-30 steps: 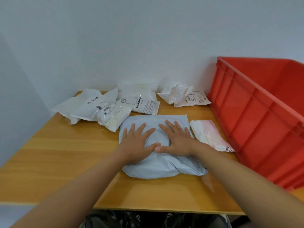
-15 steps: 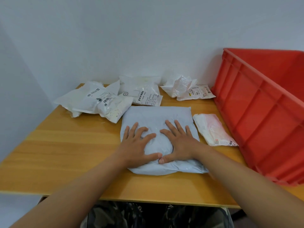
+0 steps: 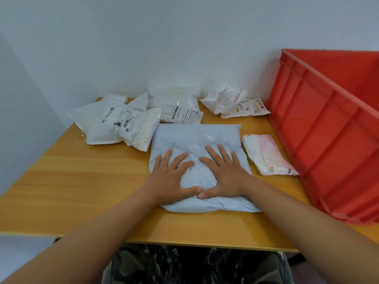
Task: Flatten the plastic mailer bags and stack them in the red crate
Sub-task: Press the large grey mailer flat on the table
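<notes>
A: Six bags on the table (image 3: 82, 181), none seen in the crate (image 3: 328, 124); its floor is hidden.

B: Stage?

A: First one, I judge. Grey bag (image 3: 196, 138) lies under both palms, puffy yet.

B: Hands?

A: Left hand (image 3: 172, 177) and right hand (image 3: 223, 173) flat, fingers spread, thumbs touching at the near side. Pressing, gripping nothing.

B: Others?

A: Pink bag (image 3: 266, 154) just right of the right hand, beside the crate. White bags (image 3: 127, 121) beyond the fingertips, crumpled, untouched.

Wooden table (image 3: 82, 181) carries mailer bags (image 3: 196, 140) and, seemingly, red crate (image 3: 328, 140).
</notes>
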A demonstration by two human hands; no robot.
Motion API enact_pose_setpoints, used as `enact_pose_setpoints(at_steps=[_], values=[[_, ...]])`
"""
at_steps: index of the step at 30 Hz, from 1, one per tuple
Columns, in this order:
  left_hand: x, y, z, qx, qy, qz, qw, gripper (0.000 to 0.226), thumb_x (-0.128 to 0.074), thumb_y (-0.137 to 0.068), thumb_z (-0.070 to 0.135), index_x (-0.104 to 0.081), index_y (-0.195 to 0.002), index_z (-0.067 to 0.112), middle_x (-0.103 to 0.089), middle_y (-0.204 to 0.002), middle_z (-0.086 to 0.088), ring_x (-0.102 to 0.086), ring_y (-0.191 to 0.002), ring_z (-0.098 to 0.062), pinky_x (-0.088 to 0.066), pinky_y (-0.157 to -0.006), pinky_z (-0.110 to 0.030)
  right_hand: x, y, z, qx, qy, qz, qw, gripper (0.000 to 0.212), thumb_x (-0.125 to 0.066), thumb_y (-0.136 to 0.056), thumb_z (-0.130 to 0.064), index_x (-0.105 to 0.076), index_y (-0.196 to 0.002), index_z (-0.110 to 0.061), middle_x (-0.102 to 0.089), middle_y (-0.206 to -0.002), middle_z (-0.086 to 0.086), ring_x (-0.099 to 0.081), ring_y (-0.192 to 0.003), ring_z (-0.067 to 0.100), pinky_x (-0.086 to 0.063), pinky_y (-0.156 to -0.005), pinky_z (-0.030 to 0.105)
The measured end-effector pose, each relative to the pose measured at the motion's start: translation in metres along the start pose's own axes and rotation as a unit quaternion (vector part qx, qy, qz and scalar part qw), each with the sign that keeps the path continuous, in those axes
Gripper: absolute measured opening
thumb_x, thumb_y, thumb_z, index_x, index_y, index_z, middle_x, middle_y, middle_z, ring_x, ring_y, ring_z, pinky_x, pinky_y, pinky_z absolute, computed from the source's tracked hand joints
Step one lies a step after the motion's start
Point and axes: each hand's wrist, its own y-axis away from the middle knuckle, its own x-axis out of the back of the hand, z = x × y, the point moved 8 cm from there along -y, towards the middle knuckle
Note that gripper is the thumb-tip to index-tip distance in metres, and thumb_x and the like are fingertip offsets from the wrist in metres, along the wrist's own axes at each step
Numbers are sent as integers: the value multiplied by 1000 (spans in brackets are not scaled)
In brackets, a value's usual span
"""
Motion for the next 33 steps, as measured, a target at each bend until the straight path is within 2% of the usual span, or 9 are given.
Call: enact_pose_setpoints(at_steps=[5, 9, 15, 19, 33], values=[[-2, -1, 0, 4, -7, -2, 1000, 100, -18, -65, 93, -22, -151, 43, -4, -164, 15, 14, -151, -25, 5, -121, -54, -2, -2, 1, 1, 8, 4, 1000, 126, -29, -52, -103, 4, -156, -40, 32, -160, -11, 37, -144, 21, 15, -117, 59], [-4, -1, -2, 3, -20, 2, 1000, 104, -16, -63, 97, -22, -151, 42, -5, -164, 14, 12, -151, -26, 4, -121, -55, -3, -2, 0, 1, 14, 1, 1000, 126, -27, -52, -102, 4, -156, -39, 31, -160, -10, 35, -145, 22, 15, -118, 59], [-4, -2, -1, 2, -18, 14, 1000, 113, -1, -57, 100, -24, -150, 42, -9, -164, 13, 9, -152, -28, 1, -121, -56, -3, -3, 0, 2, 11, 0, 1000, 132, -19, -45, -105, 3, -157, -39, 31, -161, -10, 35, -145, 22, 15, -118, 58], [-4, -2, -1, 3, -18, 14, 1000, 109, -11, -59, 100, -25, -150, 41, -10, -163, 13, 8, -152, -28, 1, -121, -55, -3, -3, -1, 0, 10, -3, 1000, 129, -22, -48, -103, 2, -157, -38, 30, -161, -10, 34, -146, 23, 15, -118, 58], [-7, -3, -3, 6, -32, -1, 999, 100, -16, -65, 92, -22, -151, 41, -8, -164, 11, 9, -151, -26, 2, -121, -54, -5, -5, 0, 1, 23, -10, 1000, 131, -18, -46, -105, 4, -156, -39, 28, -162, -9, 32, -147, 23, 15, -118, 57]])
